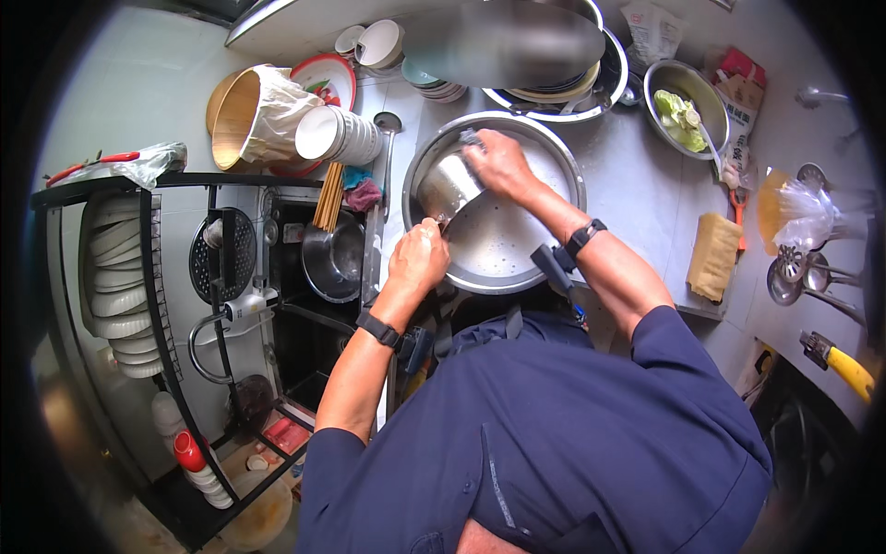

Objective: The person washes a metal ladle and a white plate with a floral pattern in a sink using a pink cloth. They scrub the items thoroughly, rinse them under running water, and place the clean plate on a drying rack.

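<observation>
A wide stainless steel basin (516, 253) stands before me on the worktop's front edge, with drops and a little cloudy wetness inside. Over its left half a steel pot (446, 185) is tilted on its side. My left hand (419, 255) grips the pot at its near end, where the fingers cover the part they hold. At the pot's far side, my right hand (502, 163) is closed around a grey scrubber (471, 137), probably steel wool. The palm hides most of the scrubber.
A sink (315, 311) holding a steel pot (339, 266) lies left, with chopsticks (329, 201) above it. Stacked bowls (339, 135) and a ladle (388, 124) stand beyond. At right are a bowl (720, 114) with cabbage (678, 119) and a yellow sponge block (713, 256). A dish rack (149, 263) rises far left.
</observation>
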The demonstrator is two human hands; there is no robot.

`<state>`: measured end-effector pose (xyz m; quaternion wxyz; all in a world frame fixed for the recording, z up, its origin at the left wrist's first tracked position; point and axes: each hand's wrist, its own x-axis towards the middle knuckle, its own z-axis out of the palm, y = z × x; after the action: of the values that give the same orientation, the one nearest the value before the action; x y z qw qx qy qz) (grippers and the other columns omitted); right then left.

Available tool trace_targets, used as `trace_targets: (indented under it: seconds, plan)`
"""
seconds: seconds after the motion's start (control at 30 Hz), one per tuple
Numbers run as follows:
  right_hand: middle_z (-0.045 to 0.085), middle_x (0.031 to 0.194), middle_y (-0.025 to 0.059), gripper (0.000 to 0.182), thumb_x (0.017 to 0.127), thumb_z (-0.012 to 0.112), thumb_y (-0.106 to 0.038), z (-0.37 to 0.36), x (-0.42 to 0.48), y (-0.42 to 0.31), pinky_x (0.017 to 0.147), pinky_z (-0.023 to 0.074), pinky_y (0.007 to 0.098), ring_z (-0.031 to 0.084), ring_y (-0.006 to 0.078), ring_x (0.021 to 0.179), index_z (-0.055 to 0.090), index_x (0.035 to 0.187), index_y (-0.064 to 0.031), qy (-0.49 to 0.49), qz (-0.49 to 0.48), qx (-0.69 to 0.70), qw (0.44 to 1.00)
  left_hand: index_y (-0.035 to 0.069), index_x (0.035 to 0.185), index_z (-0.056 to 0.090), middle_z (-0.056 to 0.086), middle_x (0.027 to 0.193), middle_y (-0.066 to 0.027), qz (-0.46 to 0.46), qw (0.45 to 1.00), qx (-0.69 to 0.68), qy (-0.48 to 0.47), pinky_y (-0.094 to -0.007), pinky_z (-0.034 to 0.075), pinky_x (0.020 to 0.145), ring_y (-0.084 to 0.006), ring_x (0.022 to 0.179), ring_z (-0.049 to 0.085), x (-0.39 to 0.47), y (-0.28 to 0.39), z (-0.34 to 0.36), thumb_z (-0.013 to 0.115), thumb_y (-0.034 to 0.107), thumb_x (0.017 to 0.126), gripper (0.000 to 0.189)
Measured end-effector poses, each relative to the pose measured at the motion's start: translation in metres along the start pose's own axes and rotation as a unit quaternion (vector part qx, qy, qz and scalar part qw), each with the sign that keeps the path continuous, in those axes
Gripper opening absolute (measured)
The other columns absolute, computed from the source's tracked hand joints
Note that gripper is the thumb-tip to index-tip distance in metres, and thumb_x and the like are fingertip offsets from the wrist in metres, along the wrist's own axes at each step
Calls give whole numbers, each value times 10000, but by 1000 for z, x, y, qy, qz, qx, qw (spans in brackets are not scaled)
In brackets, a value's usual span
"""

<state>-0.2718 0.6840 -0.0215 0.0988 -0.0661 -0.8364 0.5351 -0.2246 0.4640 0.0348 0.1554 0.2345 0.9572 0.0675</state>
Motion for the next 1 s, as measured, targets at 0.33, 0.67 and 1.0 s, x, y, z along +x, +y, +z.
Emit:
trace_targets:
  seconds: [0.33, 0.67, 1.0]
  plan:
    - [644, 956, 227, 270, 825, 639, -252, 43, -46, -80, 882, 513, 506, 638, 411, 958, 633, 874, 14, -78, -231, -129, 961, -36, 921, 684, 689, 878, -284, -35, 999, 0, -17, -550, 538, 780, -464, 856, 679, -5, 7, -9, 546, 263, 958, 331]
    - [682, 1013, 306, 426, 863, 569, -360, -1, 27, -26, 881, 520, 494, 664, 454, 992, 702, 992, 23, -99, 74, 16, 992, -20, 892, 564, 666, 851, -290, 29, 999, 15, 41, -550, 542, 744, -476, 806, 669, -5, -3, 4, 587, 142, 903, 164]
    - [711, 998, 251, 522, 911, 565, -383, -10, 3, 45, 848, 491, 445, 673, 304, 956, 678, 1020, 115, -43, 279, 229, 932, -22, 926, 556, 677, 880, -288, 15, 999, 19, 31, -548, 537, 784, -472, 837, 672, -2, -1, 4, 589, 146, 895, 174]
